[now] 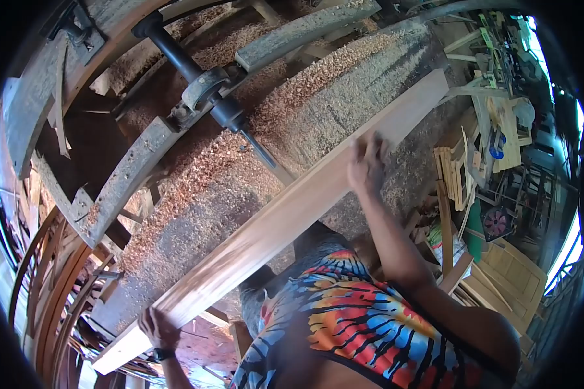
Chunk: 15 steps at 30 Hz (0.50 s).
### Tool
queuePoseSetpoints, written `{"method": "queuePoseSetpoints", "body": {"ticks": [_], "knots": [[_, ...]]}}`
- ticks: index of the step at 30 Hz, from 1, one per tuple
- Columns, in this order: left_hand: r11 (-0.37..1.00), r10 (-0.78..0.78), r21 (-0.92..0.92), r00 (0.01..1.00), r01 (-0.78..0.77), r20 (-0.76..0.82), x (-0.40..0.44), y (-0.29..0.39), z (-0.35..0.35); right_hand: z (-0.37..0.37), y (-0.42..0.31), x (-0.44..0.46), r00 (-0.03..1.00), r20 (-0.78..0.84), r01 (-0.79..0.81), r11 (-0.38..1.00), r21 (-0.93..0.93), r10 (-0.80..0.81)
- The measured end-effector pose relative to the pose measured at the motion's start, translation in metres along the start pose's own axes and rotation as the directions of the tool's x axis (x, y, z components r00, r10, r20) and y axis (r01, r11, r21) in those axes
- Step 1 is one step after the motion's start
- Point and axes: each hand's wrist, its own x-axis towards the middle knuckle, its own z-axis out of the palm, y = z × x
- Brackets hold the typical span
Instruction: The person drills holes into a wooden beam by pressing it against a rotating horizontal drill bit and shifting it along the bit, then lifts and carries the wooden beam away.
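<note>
A long pale wooden board (279,217) lies slantwise across the view, from lower left to upper right. My left hand (159,329) grips the board near its lower-left end, fingers over its face. Farther up the board, my right hand (368,162) rests on it with fingers bent over the face and edge. The tip of a metal drill bit (259,150), mounted in a dark chuck (228,113), points at the board's far edge near the middle. Whether the bit touches the wood I cannot tell.
Wood shavings (194,175) cover the worktable (194,227). A black shaft (175,55) and curved wooden beams (136,168) stand beyond the board. Thin curved strips (45,285) are at the left. Wooden frames (457,178) and a panelled door (512,279) are at the right.
</note>
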Motion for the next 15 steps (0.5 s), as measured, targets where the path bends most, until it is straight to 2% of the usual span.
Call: {"method": "queuePoseSetpoints", "body": {"ticks": [2, 3, 4, 5, 7, 8, 9, 10, 11, 12, 13, 14, 15], "knots": [[0.998, -0.021, 0.06, 1.0, 0.022, -0.016, -0.021, -0.021, -0.006, -0.011, 0.01, -0.035, 0.976, 0.065, 0.211, 0.977, -0.033, -0.209], [0.985, -0.093, 0.144, 0.996, 0.09, 0.015, -0.033, -0.029, -0.009, -0.016, 0.017, -0.049, 0.943, 0.102, 0.321, 0.947, -0.015, -0.318], [0.953, -0.238, 0.211, 0.969, 0.219, 0.071, -0.04, -0.028, -0.018, -0.021, 0.02, -0.054, 0.895, 0.14, 0.426, 0.905, 0.009, -0.423], [0.897, -0.381, 0.286, 0.917, 0.336, 0.116, -0.046, -0.027, -0.026, -0.029, 0.023, -0.047, 0.878, 0.12, 0.462, 0.886, 0.042, -0.463], [0.716, -0.644, 0.373, 0.764, 0.59, 0.029, -0.05, -0.017, -0.03, -0.051, 0.044, -0.013, 0.838, 0.069, 0.533, 0.839, 0.107, -0.542], [0.545, -0.808, 0.388, 0.589, 0.743, 0.009, -0.048, -0.012, -0.027, -0.056, 0.055, 0.017, 0.851, -0.036, 0.525, 0.85, 0.036, -0.524], [0.472, -0.859, 0.327, 0.51, 0.819, -0.038, -0.049, -0.007, -0.022, -0.06, 0.065, 0.06, 0.848, -0.147, 0.51, 0.859, -0.033, -0.509], [0.542, -0.816, 0.259, 0.575, 0.799, -0.066, -0.042, 0.01, -0.02, -0.061, 0.088, 0.106, 0.838, -0.237, 0.495, 0.867, -0.051, -0.492], [0.61, -0.767, 0.188, 0.633, 0.77, -0.102, -0.027, 0.035, -0.016, -0.062, 0.113, 0.16, 0.808, -0.328, 0.464, 0.872, -0.158, -0.49], [0.744, -0.653, 0.097, 0.75, 0.661, -0.105, -0.003, 0.068, -0.014, -0.064, 0.134, 0.208, 0.766, -0.411, 0.42, 0.869, -0.262, -0.494], [0.85, -0.522, 0.006, 0.844, 0.527, -0.123, 0.029, 0.108, -0.012, -0.075, 0.137, 0.24, 0.848, -0.38, 0.351, 0.929, -0.12, -0.369], [0.888, -0.46, -0.088, 0.882, 0.452, -0.102, 0.063, 0.156, -0.013, -0.084, 0.138, 0.268, 0.914, -0.325, 0.264, 0.964, 0.02, -0.243], [0.91, -0.393, -0.182, 0.915, 0.373, -0.09, 0.098, 0.203, -0.017, -0.084, 0.143, 0.298, 0.931, -0.287, 0.256, 0.964, 0.077, -0.225]]}}
